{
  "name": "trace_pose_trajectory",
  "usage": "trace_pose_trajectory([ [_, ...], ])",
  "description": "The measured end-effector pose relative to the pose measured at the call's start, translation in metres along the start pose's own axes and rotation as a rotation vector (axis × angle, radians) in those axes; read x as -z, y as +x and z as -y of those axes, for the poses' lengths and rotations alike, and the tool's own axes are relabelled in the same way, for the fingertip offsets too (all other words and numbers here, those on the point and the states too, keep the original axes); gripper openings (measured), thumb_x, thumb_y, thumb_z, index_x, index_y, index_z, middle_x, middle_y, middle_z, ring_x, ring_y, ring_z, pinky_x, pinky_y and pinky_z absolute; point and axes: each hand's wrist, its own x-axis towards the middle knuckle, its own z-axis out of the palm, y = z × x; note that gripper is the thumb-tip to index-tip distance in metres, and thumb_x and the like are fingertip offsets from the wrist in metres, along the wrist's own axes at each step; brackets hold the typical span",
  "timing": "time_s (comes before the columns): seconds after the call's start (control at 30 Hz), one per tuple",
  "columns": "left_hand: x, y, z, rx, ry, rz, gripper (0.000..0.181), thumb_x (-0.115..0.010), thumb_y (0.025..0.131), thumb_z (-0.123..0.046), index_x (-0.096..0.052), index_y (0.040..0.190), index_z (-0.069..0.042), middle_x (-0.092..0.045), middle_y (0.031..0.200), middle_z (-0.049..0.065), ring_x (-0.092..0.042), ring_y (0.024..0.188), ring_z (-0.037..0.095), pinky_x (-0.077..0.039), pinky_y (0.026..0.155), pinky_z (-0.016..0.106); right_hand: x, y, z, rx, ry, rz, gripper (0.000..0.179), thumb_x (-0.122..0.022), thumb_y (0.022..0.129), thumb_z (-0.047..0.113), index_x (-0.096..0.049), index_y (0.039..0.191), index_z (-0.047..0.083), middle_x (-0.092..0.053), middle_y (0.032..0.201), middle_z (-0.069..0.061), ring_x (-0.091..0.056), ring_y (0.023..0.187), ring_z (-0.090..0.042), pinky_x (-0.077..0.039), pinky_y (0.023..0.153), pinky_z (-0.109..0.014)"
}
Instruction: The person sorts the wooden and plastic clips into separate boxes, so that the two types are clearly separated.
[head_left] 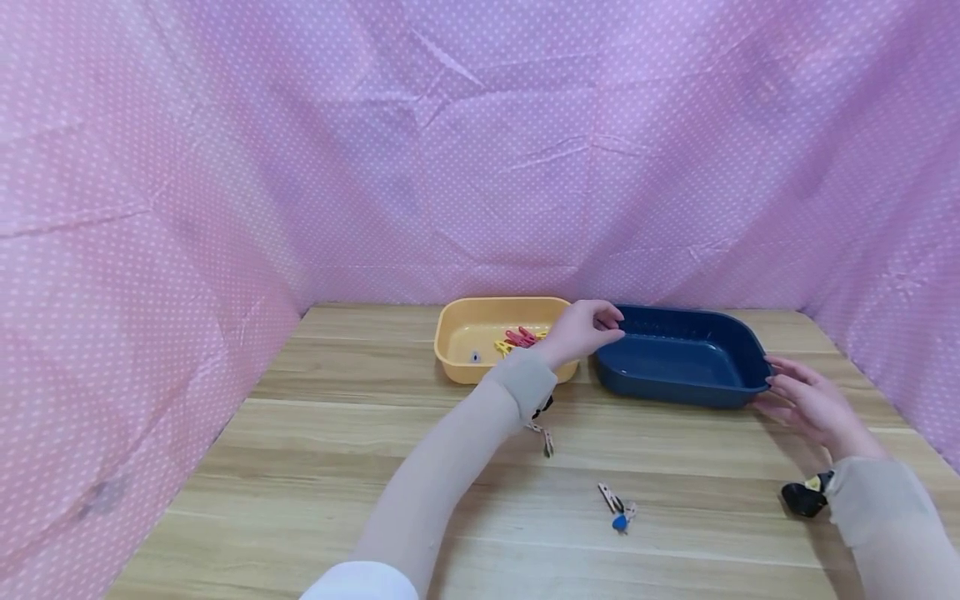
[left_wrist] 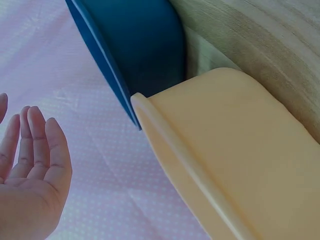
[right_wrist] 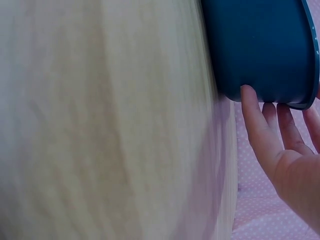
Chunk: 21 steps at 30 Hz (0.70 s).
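Observation:
A dark blue plastic basin stands toward the back of the wooden table, right of a yellow basin. My left hand hovers where the two basins meet, over the blue one's left end. In the left wrist view its fingers extend loosely, holding nothing, apart from both rims. At the blue basin's right end, my right hand touches the wall with extended fingertips; the right wrist view shows these fingers against the outside. Red clips and yellow clips lie inside the yellow basin, partly hidden by my left hand.
Small clips with a blue piece lie on the table in front of the blue basin. Another small clip lies beside my left forearm. A small greyish piece is in the yellow basin. Pink dotted cloth hangs around the table.

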Motion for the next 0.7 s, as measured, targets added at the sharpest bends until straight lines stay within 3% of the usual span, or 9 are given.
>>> trace_pose_trajectory([
  [0.2,0.005,-0.009,-0.005,-0.014,-0.015,0.003,0.021,-0.067,0.089,-0.015,-0.065,0.107,-0.005,-0.065,0.095,0.003,-0.058,0.081,0.008,-0.048,0.072,0.010,0.001,0.001,0.001,-0.003,-0.003,0.015,0.045,-0.033,0.096,-0.010,-0.068,0.110,0.016,-0.066,0.101,0.001,-0.067,0.088,-0.018,-0.059,0.073,-0.033],
  [0.43,0.010,-0.020,-0.010,-0.054,-0.030,0.016,0.022,-0.066,0.089,-0.013,-0.065,0.108,-0.003,-0.066,0.096,0.006,-0.058,0.084,0.010,-0.048,0.075,0.010,-0.006,0.000,0.002,-0.025,0.011,-0.029,0.048,-0.031,0.097,-0.011,-0.069,0.108,0.016,-0.065,0.098,0.001,-0.067,0.087,-0.017,-0.060,0.073,-0.033],
  [0.7,0.020,-0.038,-0.002,-0.044,0.006,0.031,0.023,-0.067,0.089,-0.016,-0.065,0.110,-0.006,-0.067,0.100,0.004,-0.060,0.088,0.009,-0.049,0.077,0.013,-0.004,-0.001,0.001,-0.011,-0.009,-0.002,0.047,-0.031,0.097,-0.010,-0.068,0.109,0.017,-0.067,0.099,0.001,-0.068,0.087,-0.017,-0.060,0.072,-0.032],
])
